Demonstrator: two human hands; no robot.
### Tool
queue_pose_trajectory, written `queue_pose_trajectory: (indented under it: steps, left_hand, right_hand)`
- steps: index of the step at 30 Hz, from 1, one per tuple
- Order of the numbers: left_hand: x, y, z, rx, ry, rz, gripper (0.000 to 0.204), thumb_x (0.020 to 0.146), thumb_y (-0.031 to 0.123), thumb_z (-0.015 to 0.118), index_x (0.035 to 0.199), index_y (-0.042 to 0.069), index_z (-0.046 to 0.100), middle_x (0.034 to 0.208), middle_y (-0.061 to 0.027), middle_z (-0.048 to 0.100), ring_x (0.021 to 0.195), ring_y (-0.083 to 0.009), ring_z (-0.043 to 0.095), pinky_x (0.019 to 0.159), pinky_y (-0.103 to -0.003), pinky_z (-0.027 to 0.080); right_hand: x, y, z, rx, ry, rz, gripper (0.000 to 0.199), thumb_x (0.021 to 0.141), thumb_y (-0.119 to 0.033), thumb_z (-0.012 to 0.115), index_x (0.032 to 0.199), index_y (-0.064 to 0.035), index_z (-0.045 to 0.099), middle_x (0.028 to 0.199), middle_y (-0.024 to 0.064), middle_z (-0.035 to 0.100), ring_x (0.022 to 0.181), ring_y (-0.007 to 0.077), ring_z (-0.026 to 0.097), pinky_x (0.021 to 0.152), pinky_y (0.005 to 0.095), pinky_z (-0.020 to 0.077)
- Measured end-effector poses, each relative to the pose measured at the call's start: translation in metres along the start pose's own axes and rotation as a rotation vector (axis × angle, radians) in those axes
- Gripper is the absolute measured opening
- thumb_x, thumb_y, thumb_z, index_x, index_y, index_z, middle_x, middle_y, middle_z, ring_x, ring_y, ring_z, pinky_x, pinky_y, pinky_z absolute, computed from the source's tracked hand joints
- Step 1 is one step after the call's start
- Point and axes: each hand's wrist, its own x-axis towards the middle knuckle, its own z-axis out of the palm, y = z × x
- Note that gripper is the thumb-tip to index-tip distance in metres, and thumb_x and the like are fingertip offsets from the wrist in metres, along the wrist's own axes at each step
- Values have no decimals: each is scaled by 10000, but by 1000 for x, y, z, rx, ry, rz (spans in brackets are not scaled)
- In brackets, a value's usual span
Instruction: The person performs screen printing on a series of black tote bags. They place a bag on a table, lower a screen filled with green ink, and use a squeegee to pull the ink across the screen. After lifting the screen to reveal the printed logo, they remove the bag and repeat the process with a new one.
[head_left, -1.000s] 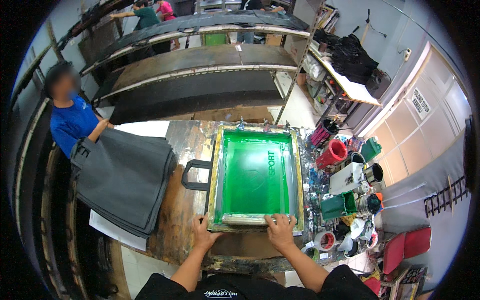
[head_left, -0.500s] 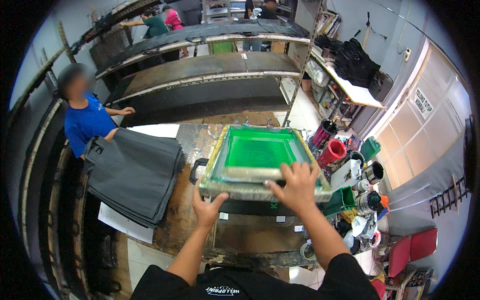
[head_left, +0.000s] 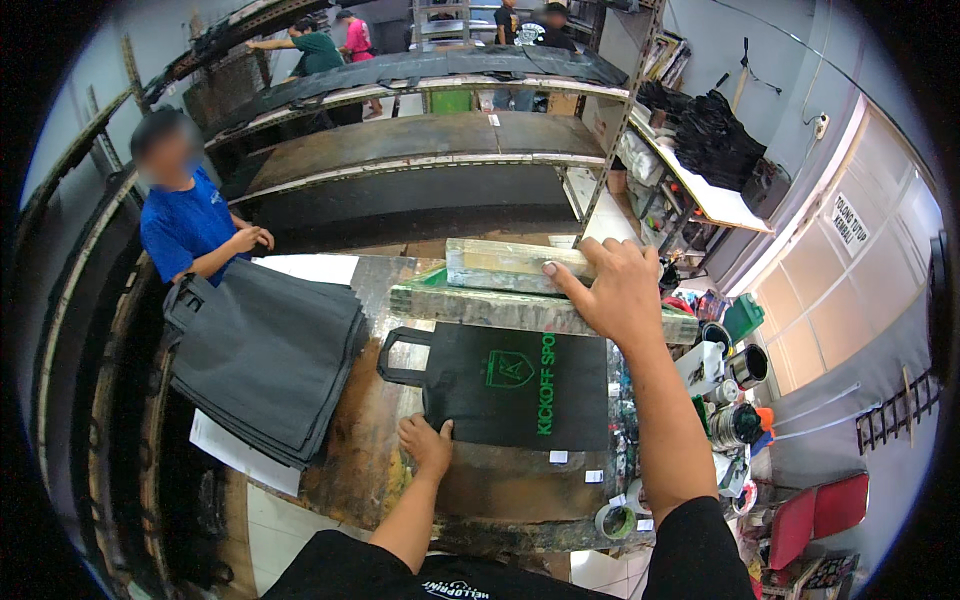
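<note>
Bag point(head_left: 520, 385) corner under left fingers point(head_left: 422, 432)

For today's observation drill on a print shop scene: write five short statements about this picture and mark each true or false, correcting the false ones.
1. The right hand lies on the raised screen frame. True.
2. The left hand holds a squeegee. False: it rests at the near edge of the black bag.
3. The black bag carries a green print. True.
4. The grey bag stack lies to the person's right. False: it lies to the left, in front of a person in a blue shirt.
5. The black bag hangs from a hook. False: it lies flat on the table.
</note>
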Motion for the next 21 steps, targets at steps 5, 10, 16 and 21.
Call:
queue_pose_trajectory:
  steps: [5,10,16,21]
  left_hand:
    - [32,8,1,-544,-23,117,393,904,136,747,1216,-29,575,1177,-236,617,1147,-404,610,988,-445,474]
    - [128,71,-86,-649,-69,419,278,922,68,697,1175,-23,625,1059,-182,729,984,-255,707,888,-357,536]
    - [197,31,-239,-900,-98,410,256,894,8,698,1148,23,676,1098,-68,703,1032,-157,647,917,-290,499]
    - [220,-59,-333,-884,23,209,223,911,19,702,1134,21,689,1037,-33,693,922,-109,640,804,-243,507]
  right_hand:
    - [7,10,7,13,74,-42,582,894,-653,619,851,-79,704,799,127,675,818,319,628,796,472,378]
    - [28,11,2,9,3,-5,617,908,-667,589,808,-68,697,757,143,661,809,335,643,781,476,378]
    - [20,11,9,29,44,-24,622,913,-669,581,844,-66,718,794,144,679,810,311,640,794,468,378]
    - [17,10,9,59,56,-17,607,908,-661,596,843,-69,715,781,134,668,808,308,623,809,461,373]
